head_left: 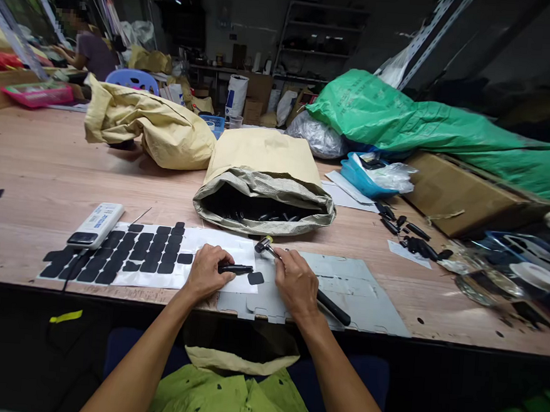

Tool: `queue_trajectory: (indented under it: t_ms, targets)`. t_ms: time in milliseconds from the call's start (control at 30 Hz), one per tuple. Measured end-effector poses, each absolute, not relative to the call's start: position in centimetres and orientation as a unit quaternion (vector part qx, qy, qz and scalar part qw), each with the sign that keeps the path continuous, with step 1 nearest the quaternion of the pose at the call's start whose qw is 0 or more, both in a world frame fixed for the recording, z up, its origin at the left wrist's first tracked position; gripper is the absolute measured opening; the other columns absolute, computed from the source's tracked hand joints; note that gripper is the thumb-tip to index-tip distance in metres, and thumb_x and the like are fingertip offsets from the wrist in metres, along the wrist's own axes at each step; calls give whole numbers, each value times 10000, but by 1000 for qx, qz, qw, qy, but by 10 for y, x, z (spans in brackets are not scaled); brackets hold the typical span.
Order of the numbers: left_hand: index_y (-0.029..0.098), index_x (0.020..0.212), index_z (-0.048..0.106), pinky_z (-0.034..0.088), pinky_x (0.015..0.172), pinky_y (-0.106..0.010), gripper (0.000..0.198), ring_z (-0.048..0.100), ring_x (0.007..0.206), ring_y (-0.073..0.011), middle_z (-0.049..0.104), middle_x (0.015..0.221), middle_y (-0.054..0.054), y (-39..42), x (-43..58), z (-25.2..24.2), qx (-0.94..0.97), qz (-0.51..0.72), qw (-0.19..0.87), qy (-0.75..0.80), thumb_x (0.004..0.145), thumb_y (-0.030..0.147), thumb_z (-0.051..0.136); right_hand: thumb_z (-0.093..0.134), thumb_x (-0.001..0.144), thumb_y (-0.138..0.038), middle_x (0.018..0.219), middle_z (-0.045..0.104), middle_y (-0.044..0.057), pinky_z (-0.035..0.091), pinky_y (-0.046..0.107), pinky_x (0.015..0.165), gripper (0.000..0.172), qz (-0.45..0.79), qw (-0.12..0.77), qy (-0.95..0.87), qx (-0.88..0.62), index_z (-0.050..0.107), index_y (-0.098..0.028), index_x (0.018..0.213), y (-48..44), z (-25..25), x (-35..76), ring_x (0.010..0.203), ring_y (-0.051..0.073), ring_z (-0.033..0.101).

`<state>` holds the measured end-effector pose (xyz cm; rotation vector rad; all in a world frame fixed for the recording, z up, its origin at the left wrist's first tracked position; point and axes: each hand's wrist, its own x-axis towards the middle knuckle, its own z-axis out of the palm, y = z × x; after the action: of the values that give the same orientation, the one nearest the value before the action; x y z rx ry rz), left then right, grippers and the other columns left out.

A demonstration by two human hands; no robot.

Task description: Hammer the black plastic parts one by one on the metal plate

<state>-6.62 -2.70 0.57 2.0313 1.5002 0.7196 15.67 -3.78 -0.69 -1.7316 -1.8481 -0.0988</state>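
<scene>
My left hand (208,270) is closed around a slim black tube-like piece (237,268), whose tip points right over the white sheet. In my right hand (295,281) is a small hammer (334,307); its metal head (263,244) with a yellowish face sits up and left of the fingers, and its black handle sticks out toward the lower right. Between the hands lies a dark rounded square pad (255,278). Rows of similar black pads (156,248) cover the white sheet (207,237) to the left. Beneath my right hand is a grey flat board (367,294).
An open paper sack (264,155) with black pieces inside stands just beyond my hands. A white handheld device (95,225) lies left. Loose black parts (416,241), a blue basket (368,178), a cardboard box (474,191) and a green bag (426,122) occupy the right. A person (90,49) sits far left.
</scene>
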Motion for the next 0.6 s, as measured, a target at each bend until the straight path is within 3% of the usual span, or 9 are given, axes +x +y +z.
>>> queue_trajectory:
  t_ms: [300,467,600]
  targets:
    - [228,874,716,396,915,-430,111,522,963,-247,651,937,-43,-28,-68,6,780,274,239,510,770,266,722,485,914,-149,909,632,56,342,295,713,300,-100,264,-711,-644,666,-203,1147,-28,-23,161,834,186,491]
    - [244,859,731,381,1043,-483,136,464,1225,-312,576,1299,-69,-59,-68,10,840,247,255,410,726,236,761,460,930,-154,918,621,56,331,301,721,299,-95,261,-711,-646,655,-213,1148,-30,-21,160,842,188,486]
    - [241,855,718,288,1143,-574,157,287,1422,-378,301,1592,-31,-100,-64,2,888,187,218,360,710,211,767,473,927,-167,924,621,56,326,305,728,281,-93,257,-709,-650,655,-214,1136,-29,-22,159,846,190,486]
